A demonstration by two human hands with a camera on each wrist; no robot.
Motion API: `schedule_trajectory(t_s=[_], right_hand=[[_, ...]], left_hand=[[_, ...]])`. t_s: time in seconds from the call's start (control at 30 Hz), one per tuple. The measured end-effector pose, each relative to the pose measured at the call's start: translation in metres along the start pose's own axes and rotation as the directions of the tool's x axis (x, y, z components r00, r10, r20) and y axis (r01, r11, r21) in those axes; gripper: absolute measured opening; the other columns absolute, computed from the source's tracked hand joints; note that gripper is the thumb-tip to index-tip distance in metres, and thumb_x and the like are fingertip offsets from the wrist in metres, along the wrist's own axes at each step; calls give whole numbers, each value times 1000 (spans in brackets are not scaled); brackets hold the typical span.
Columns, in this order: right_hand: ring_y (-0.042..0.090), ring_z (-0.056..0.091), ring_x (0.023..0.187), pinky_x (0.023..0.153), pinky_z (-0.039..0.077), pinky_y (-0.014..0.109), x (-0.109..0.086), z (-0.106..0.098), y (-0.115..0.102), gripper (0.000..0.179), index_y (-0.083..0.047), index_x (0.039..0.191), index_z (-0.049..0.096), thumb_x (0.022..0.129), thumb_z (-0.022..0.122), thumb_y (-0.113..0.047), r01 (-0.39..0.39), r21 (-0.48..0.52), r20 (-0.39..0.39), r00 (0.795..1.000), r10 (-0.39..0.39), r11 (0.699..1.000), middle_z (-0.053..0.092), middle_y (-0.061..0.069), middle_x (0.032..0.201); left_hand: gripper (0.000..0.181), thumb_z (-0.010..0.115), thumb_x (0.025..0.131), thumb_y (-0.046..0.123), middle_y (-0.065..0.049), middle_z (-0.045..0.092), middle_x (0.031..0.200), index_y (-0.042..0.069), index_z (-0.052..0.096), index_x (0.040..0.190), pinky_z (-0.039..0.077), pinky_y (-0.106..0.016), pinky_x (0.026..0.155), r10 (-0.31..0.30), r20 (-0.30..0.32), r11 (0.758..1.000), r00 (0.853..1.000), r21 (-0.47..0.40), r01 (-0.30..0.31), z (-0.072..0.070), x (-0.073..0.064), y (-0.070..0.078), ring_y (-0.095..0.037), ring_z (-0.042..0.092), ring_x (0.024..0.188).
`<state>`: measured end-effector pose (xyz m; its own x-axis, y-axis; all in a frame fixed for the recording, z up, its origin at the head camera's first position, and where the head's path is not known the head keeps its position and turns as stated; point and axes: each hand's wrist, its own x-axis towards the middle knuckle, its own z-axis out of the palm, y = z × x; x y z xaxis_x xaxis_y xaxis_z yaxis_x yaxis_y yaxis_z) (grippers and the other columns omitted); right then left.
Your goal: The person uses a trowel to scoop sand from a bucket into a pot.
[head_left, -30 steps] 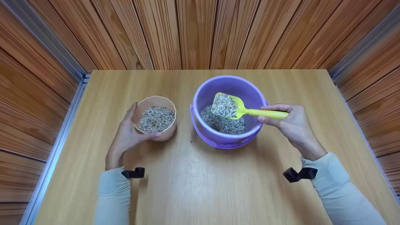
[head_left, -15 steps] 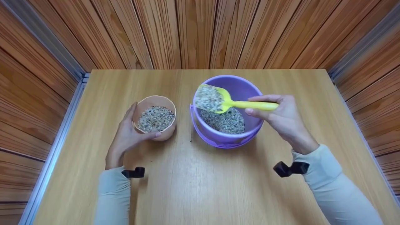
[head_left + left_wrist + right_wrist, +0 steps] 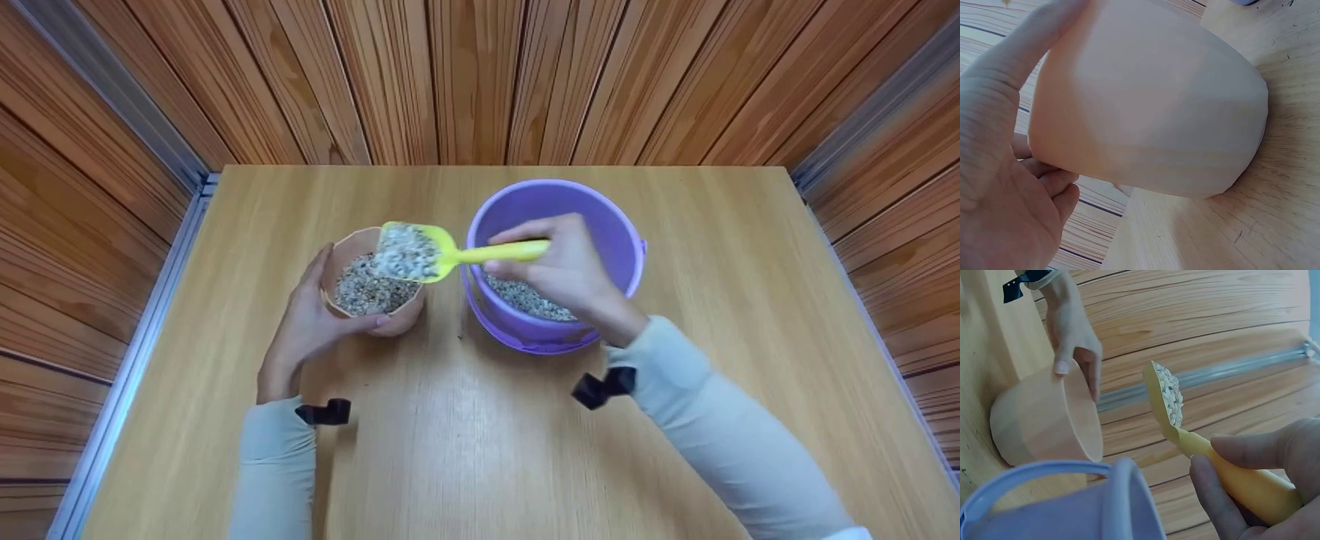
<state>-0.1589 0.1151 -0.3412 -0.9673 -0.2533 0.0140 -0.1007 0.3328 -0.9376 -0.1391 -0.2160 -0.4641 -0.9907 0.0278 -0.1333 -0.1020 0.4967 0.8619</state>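
— So how far along is it?
— Right hand (image 3: 564,266) is gripping the loaded scoop (image 3: 411,253) over the pot (image 3: 367,279), left of centre; left hand (image 3: 311,324) is clasping the pot, already mostly full. Bucket (image 3: 559,330) is holding more gravel.
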Motion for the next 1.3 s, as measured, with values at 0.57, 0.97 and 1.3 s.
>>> schedule_trajectory(t_s=[0.57, 0.97, 1.3], right_hand=[[21, 74, 69, 60, 60, 27, 39, 45, -14, 17, -4, 96, 81, 80, 85, -7, -180, -200, 97, 975, 202, 963, 74, 6, 78], [20, 72, 58, 61, 62, 35, 42, 50, -16, 10, -5, 87, 80, 84, 82, -13, -254, -237, 129, 948, 290, 938, 73, 11, 70], [22, 71, 57, 62, 62, 38, 43, 46, -12, 14, -1, 91, 77, 90, 79, -15, -316, -134, 183, 924, 337, 939, 73, 15, 72]], left_hand=[[130, 91, 72, 48, -5, 9, 170, 20, 5, 165, 15, -60, 121, 11, -7, 1000, 1000, 4, -11, 2, 0, 1, -31, 8, 155], [134, 93, 67, 51, -7, 13, 169, 16, 8, 165, 16, -56, 123, 82, -11, 997, 997, -4, -82, 2, 3, 0, -30, 11, 154], [136, 93, 66, 53, -8, 10, 169, 16, 7, 165, 15, -57, 123, 54, -12, 998, 998, 10, -54, 1, 2, -2, -31, 9, 154]])
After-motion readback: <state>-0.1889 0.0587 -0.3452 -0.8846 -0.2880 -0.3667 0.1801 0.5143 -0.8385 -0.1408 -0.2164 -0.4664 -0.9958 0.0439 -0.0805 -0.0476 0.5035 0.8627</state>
